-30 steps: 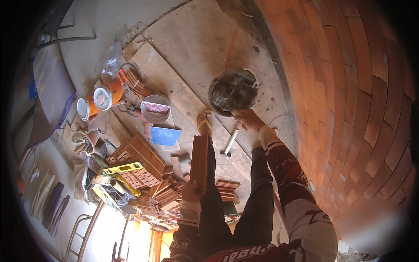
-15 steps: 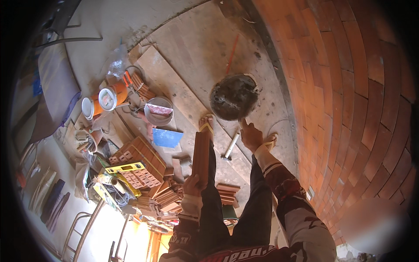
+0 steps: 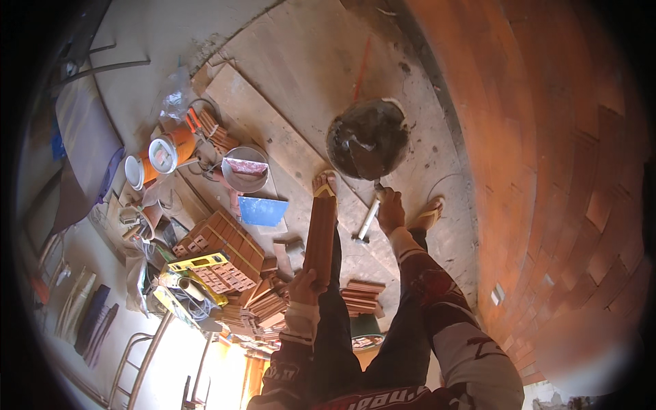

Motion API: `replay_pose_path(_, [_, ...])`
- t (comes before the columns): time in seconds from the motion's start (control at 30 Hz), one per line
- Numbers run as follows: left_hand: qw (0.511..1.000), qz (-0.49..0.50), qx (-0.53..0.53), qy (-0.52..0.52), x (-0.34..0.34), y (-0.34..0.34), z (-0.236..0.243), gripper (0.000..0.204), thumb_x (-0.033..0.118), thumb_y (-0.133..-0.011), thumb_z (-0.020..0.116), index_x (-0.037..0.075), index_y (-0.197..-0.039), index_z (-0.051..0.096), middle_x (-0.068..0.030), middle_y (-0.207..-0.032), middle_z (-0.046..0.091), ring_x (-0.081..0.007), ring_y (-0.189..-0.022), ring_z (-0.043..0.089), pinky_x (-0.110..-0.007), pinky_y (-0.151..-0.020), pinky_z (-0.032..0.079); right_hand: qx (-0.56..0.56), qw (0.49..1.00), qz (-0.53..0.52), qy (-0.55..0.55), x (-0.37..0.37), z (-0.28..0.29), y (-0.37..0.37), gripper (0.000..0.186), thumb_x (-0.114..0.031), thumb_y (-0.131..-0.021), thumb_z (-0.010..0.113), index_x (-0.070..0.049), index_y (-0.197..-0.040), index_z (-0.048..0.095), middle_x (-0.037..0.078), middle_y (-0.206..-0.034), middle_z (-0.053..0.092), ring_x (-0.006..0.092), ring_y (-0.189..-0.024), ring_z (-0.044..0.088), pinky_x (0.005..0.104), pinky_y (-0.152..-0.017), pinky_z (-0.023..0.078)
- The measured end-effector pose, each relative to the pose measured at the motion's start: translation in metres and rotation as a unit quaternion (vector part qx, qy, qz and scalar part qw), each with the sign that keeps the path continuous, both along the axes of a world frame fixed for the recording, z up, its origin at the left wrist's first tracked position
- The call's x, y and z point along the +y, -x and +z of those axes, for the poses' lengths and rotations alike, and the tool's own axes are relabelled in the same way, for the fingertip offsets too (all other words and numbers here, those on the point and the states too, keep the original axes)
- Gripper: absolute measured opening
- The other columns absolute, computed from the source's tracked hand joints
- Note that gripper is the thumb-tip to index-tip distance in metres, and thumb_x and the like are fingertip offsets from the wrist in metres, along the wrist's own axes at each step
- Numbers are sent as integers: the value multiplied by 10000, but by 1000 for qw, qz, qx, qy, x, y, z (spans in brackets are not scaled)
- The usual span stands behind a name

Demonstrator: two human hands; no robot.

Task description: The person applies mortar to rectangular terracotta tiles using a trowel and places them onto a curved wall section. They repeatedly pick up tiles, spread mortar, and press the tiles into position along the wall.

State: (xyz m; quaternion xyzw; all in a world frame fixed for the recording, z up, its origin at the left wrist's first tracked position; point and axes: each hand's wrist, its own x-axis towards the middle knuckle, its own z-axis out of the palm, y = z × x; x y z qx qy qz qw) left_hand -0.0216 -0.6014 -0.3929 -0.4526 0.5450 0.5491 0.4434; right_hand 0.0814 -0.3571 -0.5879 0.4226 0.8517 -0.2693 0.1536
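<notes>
Left hand: the left hand [image 3: 305, 287] was closed around the near end of a brick [image 3: 319, 239].
Brick: long, red-brown and grooved, it was held over the left leg, its far end pointing at the left sandal [image 3: 326, 190].
Right hand: the right hand [image 3: 391, 209] was curled in a grip on a tool [image 3: 378, 184], of which only a short part showed, between the fist and the mortar; its far end could not be made out.
Mortar: the round, wet, grey-brown mortar [image 3: 367, 147] sat ahead of the right hand, with a pale streak across it.
Hammer: the hammer [image 3: 370, 220] lay between the feet, its pale handle pointing toward the mortar and its dark head nearer the body.
Left side: a blue panel [image 3: 263, 212] lay just beside a bucket [image 3: 247, 186]; a yellow level [image 3: 197, 262] rested against a strapped brick stack [image 3: 229, 237].
Right side: a brick wall [image 3: 540, 137] rose close by, partly blurred.
</notes>
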Motion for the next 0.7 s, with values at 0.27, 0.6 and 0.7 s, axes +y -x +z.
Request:
replay_pose_path(0.27, [999,2,-33,23,-15,1,4,371,152,-880,588,-51,-1188,549,-142,-885,654,-220,-649,649,-286,-483,534,-209,968,-62,127,-23,-26,-28,211,-174,-959,394,-101,-1156,380,232,-1067,537,439,-920,623,539,-752,518])
replay_pose_path(0.6, [999,-2,2,-44,-21,-13,20,368,185,-876,605,-37,-1166,563,-135,-860,659,-224,-628,654,-279,-487,529,-69,990,41,115,28,81,-79,423,-130,-824,595,-82,-1209,425,206,-1084,530,380,-957,609,476,-764,529])
replay_pose_path(0.7, [999,-3,11,-30,-6,-16,22,370,188,-868,618,-35,-1159,570,-130,-842,663,-217,-628,657,-274,-487,533,-28,996,55,66,58,90,-44,378,-130,-817,583,-73,-1174,475,208,-1080,519,390,-966,584,506,-778,503])
